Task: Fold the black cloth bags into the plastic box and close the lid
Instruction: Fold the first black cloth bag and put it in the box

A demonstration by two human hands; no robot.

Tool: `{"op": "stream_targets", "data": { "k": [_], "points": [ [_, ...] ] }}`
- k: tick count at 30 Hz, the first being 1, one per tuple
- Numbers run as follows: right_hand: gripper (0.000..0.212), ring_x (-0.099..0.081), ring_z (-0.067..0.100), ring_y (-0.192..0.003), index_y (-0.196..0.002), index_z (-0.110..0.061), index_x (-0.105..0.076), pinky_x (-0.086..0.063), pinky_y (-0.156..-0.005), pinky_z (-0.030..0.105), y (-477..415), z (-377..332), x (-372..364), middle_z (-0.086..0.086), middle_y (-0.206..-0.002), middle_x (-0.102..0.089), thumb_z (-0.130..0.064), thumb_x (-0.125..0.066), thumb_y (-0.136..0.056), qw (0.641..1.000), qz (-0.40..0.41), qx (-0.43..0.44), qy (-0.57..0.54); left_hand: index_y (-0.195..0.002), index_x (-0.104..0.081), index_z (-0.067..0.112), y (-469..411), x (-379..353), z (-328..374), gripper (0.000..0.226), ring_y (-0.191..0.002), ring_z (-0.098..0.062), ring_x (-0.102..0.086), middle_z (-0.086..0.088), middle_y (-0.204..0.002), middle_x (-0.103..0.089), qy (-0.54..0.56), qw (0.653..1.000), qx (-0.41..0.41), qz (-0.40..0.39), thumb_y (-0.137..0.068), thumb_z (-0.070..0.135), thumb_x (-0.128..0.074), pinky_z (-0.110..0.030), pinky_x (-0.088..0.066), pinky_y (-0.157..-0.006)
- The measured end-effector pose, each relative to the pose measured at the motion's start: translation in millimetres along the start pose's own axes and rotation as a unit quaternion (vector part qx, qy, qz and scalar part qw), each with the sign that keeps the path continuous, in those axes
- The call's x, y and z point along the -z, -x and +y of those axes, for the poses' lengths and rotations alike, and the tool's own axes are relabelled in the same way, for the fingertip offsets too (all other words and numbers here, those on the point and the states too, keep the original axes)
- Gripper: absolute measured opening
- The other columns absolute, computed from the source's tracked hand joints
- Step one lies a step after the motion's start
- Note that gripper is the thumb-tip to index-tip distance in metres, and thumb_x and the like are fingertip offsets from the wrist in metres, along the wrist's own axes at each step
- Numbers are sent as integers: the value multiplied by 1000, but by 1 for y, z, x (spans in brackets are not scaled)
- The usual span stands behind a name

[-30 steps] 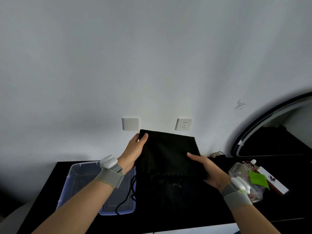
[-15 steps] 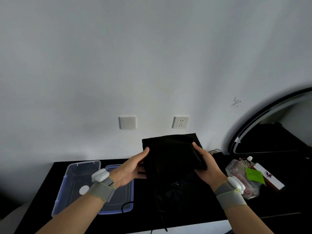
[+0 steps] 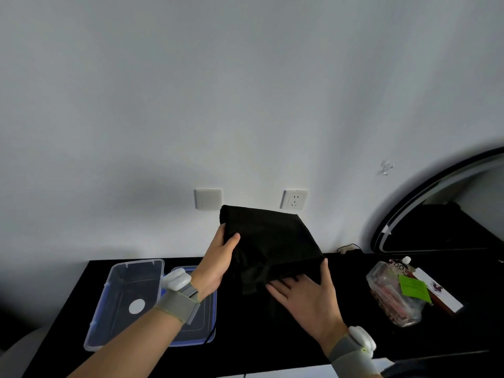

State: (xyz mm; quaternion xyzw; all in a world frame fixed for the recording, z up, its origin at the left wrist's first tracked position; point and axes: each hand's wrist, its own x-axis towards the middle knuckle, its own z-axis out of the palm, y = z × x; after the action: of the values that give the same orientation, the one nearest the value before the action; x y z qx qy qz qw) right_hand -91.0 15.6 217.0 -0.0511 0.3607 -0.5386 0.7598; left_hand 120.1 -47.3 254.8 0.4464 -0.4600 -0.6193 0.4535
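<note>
Since half a second ago, the right hand has left the edge of the black cloth bag and now lies flat with spread fingers on its lower fold. The left hand still grips the bag's left edge, thumb in front. The bag is a matte, soft rectangle, lifted above the black table. At 9 o'clock from it stands the clear plastic box, with the blue-rimmed lid beside it.

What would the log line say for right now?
left hand: grips black cloth bag | right hand: flat under bag | plastic box: open | lid: off
</note>
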Motion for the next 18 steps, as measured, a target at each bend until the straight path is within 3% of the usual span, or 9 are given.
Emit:
{"op": "stream_targets", "data": {
  "k": [2, 6, 8, 12, 16, 18],
  "points": [
    [76, -57, 42, -125, -135, -16, -56, -42, -106, 54, 2, 6, -5, 25, -138, -58, -73, -43, -87, 998, -3, 4, 63, -141, -42, 35, -1, 1, -3, 38, -119, -3, -55, 14, -133, -57, -18, 1000, -7, 2, -103, 30, -47, -25, -47, -97],
    [47, -72, 32, -102, -132, -3, -57, -60, -77, 39, -7, 15, -7, 19, -117, -69, -32, -63, -95, 981, 49, 25, 185, -143, -40, 35, -2, -1, -9, 41, -122, -2, -53, 16, -136, -54, -47, 999, -8, -7, -103, 34, -47, -25, -44, -101],
    [46, -72, 26, -91, -132, -3, -59, -61, -71, 34, -10, 16, -6, 17, -108, -68, -27, -68, -93, 977, 83, 34, 195, -144, -38, 35, 0, -4, -11, 42, -120, 0, -52, 15, -136, -53, -55, 998, -2, -13, -103, 34, -47, -23, -44, -100],
    [50, -72, 22, -90, -124, -8, -64, -58, -74, 29, -9, 21, -14, 18, -119, -70, -38, -76, -85, 972, 81, 15, 220, -143, -37, 37, 1, -7, -13, 45, -119, -2, -54, 14, -134, -54, -57, 998, 5, -17, -101, 35, -51, -27, -45, -102],
    [37, -69, 27, -101, -107, -10, -53, -57, -82, 31, -12, 33, -15, 17, -114, -68, -18, -80, -82, 979, 52, 18, 196, -142, -38, 37, 1, -6, -18, 48, -120, -11, -58, 9, -134, -57, -56, 998, 27, -23, -98, 33, -56, -38, -46, -107],
    [29, -69, 24, -88, -100, -12, -50, -57, -77, 31, -11, 37, -19, 13, -101, -68, -11, -76, -86, 976, 59, 34, 207, -141, -39, 37, 2, -6, -19, 47, -119, -12, -59, 8, -133, -59, -54, 997, 36, -29, -98, 31, -56, -38, -47, -106]
  ]
}}
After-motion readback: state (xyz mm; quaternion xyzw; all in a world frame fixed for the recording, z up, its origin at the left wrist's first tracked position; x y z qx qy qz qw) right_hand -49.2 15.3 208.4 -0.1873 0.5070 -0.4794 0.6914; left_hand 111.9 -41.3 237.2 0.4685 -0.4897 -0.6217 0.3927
